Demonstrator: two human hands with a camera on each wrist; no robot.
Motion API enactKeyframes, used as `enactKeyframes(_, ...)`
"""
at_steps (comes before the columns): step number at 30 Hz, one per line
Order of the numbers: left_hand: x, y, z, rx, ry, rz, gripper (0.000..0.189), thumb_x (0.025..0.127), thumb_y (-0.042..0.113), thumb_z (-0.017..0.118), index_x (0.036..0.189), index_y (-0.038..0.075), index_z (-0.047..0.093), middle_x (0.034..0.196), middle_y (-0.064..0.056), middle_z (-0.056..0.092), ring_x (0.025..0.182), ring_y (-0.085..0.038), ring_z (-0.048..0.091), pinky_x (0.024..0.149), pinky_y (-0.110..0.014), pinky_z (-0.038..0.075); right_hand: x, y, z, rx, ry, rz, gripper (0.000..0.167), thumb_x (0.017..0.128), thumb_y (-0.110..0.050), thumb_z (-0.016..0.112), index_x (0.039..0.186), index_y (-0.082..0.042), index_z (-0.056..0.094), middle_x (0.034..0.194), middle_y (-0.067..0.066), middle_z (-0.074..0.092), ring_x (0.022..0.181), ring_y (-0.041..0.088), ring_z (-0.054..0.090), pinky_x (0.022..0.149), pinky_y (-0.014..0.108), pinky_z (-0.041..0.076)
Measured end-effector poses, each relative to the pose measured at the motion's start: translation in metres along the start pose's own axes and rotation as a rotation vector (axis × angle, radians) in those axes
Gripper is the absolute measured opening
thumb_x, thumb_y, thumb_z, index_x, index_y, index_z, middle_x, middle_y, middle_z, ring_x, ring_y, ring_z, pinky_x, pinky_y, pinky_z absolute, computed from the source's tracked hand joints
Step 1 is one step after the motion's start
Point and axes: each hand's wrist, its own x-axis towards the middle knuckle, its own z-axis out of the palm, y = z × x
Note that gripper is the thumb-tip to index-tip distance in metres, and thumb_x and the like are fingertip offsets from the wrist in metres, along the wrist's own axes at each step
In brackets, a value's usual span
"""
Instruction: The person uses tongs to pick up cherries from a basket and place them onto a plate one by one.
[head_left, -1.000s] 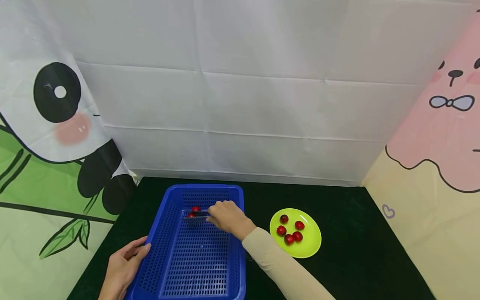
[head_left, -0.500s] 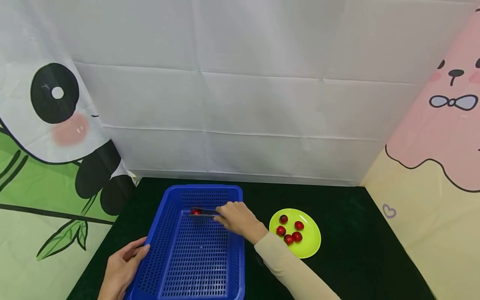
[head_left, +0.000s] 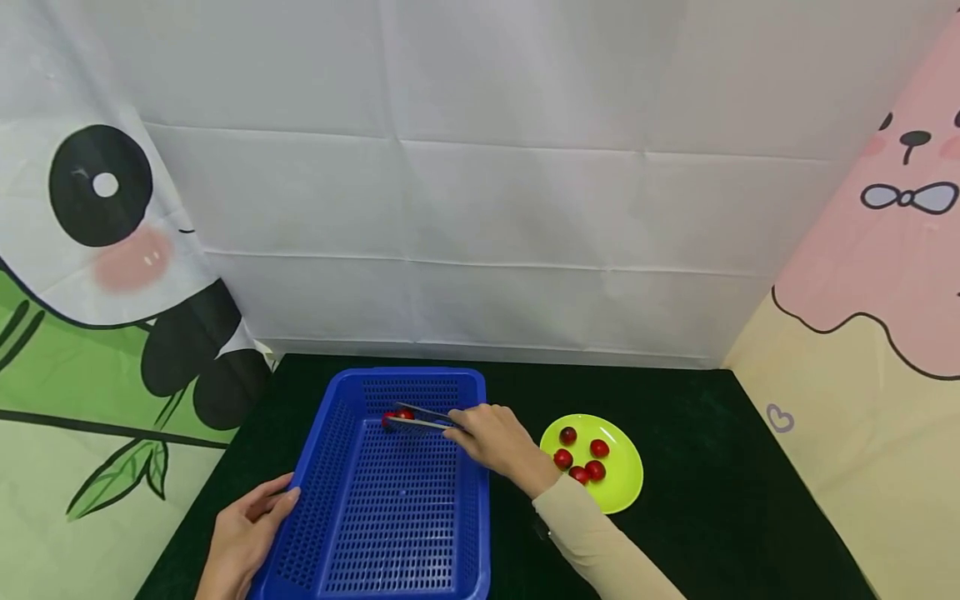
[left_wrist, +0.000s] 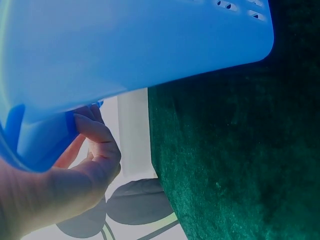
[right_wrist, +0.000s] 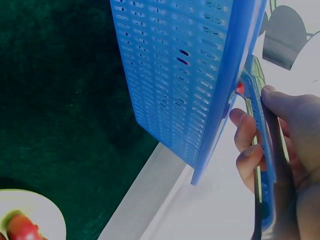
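My right hand (head_left: pixel 491 437) holds metal tongs (head_left: pixel 427 417) over the far part of a blue perforated basket (head_left: pixel 405 500). Between the tong tips is a small round red fruit (head_left: pixel 405 413), and another red fruit (head_left: pixel 387 419) lies beside it, partly covered by the near arm of the tongs. Seen in the right wrist view, thumb and fingers grip the tongs (right_wrist: pixel 272 165) from both sides at the basket's rim (right_wrist: pixel 220 100). My left hand (head_left: pixel 251 533) grips the basket's left rim; in the left wrist view its fingers (left_wrist: pixel 97 132) curl at the rim.
A yellow-green plate (head_left: pixel 618 487) with several red fruits (head_left: pixel 595 470) stands right of the basket, partly behind my right forearm. Dark green cloth (head_left: pixel 712 500) covers the table. A white backdrop (head_left: pixel 510 208) rises behind it, with printed cartoon panels at both sides.
My right hand has drawn back to the right with the tongs, and the tong arms now slant. One fruit has shifted right between the tips. The left hand stays at the rim.
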Motion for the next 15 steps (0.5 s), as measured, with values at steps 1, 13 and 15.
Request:
enactKeyframes(1, 0.0, 0.0, 0.0, 0.0, 0.001, 0.0, 0.06, 0.103, 0.034, 0.066, 0.147, -0.003, 0.051, 0.115, -0.019, 0.073, 0.09, -0.02, 0.071, 0.074, -0.038, 0.059, -0.002, 0.001, -0.001, 0.003, 0.007, -0.001, 0.022, 0.104, -0.027, 0.064, 0.107, -0.007, 0.073, 0.07, -0.006, 0.053, 0.05, 0.001, 0.04, 0.046, 0.014, 0.032)
enactKeyframes(13, 0.001, 0.0, 0.001, 0.002, 0.011, 0.007, 0.058, 0.103, 0.033, 0.065, 0.146, -0.003, 0.052, 0.114, -0.018, 0.073, 0.089, -0.02, 0.071, 0.074, -0.037, 0.059, -0.023, 0.01, -0.004, 0.117, 0.067, -0.001, 0.014, 0.104, -0.024, 0.065, 0.101, -0.011, 0.07, 0.068, -0.009, 0.052, 0.05, -0.001, 0.043, 0.047, 0.014, 0.037)
enactKeyframes(15, 0.0, 0.0, 0.001, 0.004, 0.011, 0.003, 0.058, 0.103, 0.033, 0.065, 0.146, -0.003, 0.052, 0.114, -0.017, 0.073, 0.089, -0.019, 0.071, 0.073, -0.037, 0.059, -0.027, 0.011, -0.005, 0.141, 0.081, 0.001, 0.014, 0.104, -0.023, 0.065, 0.102, -0.011, 0.071, 0.068, -0.009, 0.053, 0.051, -0.002, 0.044, 0.048, 0.015, 0.039)
